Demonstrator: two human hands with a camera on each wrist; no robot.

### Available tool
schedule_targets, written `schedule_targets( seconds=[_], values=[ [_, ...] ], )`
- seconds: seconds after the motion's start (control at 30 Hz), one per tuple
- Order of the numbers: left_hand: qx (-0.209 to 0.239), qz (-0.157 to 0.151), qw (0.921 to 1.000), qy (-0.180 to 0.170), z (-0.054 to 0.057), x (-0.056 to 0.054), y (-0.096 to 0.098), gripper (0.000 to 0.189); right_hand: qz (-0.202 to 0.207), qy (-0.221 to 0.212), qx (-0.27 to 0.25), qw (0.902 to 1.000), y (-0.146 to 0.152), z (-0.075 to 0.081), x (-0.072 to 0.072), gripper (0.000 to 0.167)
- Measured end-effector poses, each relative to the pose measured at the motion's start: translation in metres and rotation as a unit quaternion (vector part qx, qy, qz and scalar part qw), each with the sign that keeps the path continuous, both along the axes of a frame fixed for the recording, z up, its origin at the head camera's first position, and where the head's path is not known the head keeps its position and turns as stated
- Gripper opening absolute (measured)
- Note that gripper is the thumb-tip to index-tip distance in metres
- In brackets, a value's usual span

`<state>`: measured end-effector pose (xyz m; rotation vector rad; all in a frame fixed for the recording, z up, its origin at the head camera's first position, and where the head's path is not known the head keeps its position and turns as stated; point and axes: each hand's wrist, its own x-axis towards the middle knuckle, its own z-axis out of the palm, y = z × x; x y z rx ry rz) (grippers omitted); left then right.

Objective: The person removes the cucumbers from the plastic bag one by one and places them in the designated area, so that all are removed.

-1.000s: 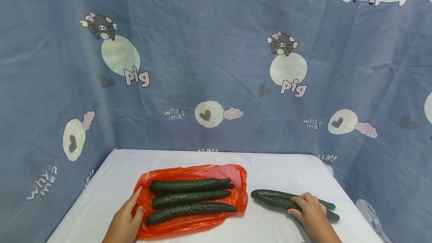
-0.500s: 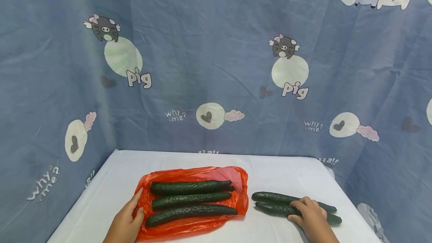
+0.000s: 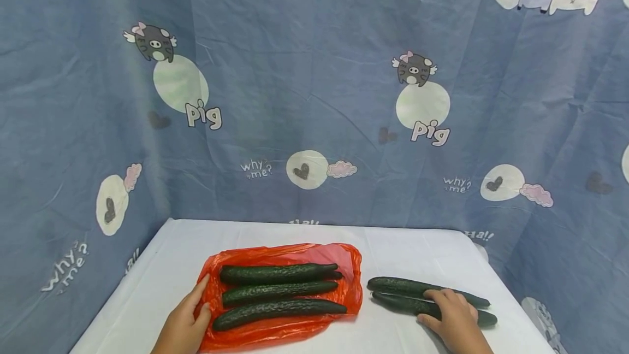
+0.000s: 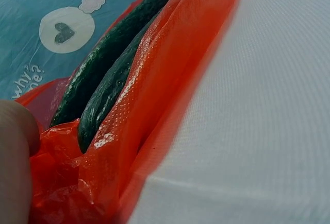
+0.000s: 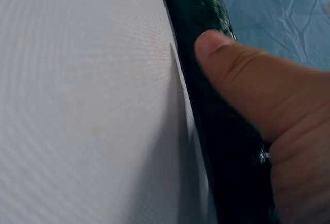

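Several dark green cucumbers (image 3: 280, 290) lie side by side on a spread red plastic bag (image 3: 275, 337). At the bag's left edge, my left hand (image 3: 183, 321) holds the plastic between thumb and fingers; the left wrist view shows the film (image 4: 154, 100) bunched near the thumb. To the right of the bag, two more cucumbers rest on the white table. My right hand (image 3: 454, 318) grips the nearer cucumber (image 3: 403, 303), its thumb (image 5: 221, 54) along the near side. The farther cucumber (image 3: 400, 285) lies just behind it, near the fingertips.
A white cloth covers the table (image 3: 314, 234). Behind and at both sides hangs a blue curtain (image 3: 314, 97) printed with pigs and words. A narrow strip of white cloth separates the bag from the two cucumbers on the right.
The two right-hand cucumbers, overlapping a second ago, now lie slightly apart at their left ends. My right hand has stayed on the nearer one. The left hand keeps its place on the bag.
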<state>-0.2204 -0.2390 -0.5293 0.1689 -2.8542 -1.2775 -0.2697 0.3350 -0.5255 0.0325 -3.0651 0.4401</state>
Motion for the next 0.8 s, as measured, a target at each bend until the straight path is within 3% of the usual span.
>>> schedule_targets(
  seconds=[0.23,0.53,0.8],
  values=[
    [-0.004,0.001,1.0000,-0.005,-0.002,-0.002,-0.004,0.073,0.017,0.043,-0.010,0.9989,-0.005,0.002,0.002,0.069],
    [-0.004,-0.005,1.0000,-0.006,-0.003,-0.001,-0.003,0.072,0.016,0.044,-0.021,0.9987,-0.015,0.002,0.006,0.064],
    [-0.014,-0.003,0.9999,-0.001,-0.003,-0.004,-0.002,0.072,0.041,0.055,-0.042,0.9968,-0.035,0.006,0.007,0.042]
  ],
)
